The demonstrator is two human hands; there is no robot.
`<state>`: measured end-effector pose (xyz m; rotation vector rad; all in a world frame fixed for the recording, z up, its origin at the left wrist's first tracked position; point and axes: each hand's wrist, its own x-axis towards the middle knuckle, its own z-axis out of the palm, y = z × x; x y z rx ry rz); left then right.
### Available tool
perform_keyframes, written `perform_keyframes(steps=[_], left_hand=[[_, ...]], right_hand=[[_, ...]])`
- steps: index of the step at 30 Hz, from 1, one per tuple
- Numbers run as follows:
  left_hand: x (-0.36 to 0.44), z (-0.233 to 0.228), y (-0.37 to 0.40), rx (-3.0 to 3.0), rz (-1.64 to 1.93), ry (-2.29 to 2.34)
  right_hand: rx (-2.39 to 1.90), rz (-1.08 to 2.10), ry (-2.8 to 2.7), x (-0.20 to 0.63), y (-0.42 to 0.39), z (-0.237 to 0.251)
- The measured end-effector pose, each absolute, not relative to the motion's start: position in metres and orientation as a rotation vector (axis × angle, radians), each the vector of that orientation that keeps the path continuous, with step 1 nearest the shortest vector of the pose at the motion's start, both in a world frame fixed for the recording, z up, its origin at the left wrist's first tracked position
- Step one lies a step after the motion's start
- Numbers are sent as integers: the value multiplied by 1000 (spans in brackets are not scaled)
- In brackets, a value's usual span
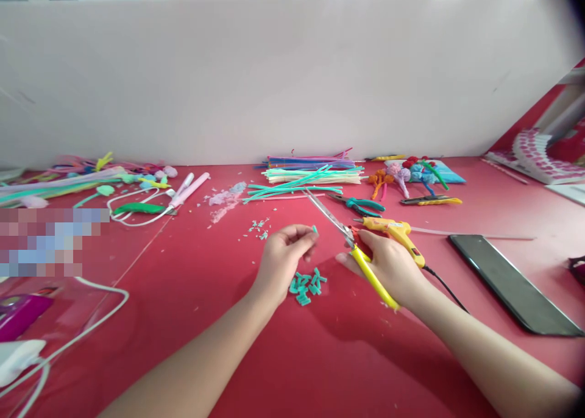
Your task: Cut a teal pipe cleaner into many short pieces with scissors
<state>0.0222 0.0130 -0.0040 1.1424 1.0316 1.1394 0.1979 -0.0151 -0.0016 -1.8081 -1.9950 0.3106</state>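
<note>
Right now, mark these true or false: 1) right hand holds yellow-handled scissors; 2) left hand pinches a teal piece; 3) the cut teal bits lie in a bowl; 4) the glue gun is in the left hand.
1) True: the right hand grips the scissors.
2) True: the left hand pinches a short teal piece.
3) False: the cut bits lie bare on the red table.
4) False: the glue gun lies on the table behind the right hand.

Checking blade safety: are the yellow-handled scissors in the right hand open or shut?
Shut, it seems: the yellow-handled scissors in the right hand show their metal blades as one narrow strip with no gap, pointing up-left.
</note>
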Motion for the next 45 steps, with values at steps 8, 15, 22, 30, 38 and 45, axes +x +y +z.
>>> perform_keyframes(steps=[8, 15, 22, 30, 38, 45], left_hand=[[16, -1, 17, 1015, 1367, 947], [13, 0, 18, 986, 1382, 902], [12, -2, 19, 961, 1383, 852], [11, 0, 19, 945, 1359, 822], [12, 1, 20, 917, 1345, 787], [11, 0, 22, 910, 1330, 778]], right_hand=[[-1891, 148, -2169, 190, -17, -17], [-1893, 97, -2202, 188, -18, -16], [-1893, 67, -2202, 189, -18, -18], [-1873, 89, -2215, 192, -17, -18], [-1890, 56, -2211, 193, -17, -20], [-1903, 31, -2196, 194, -17, -21]])
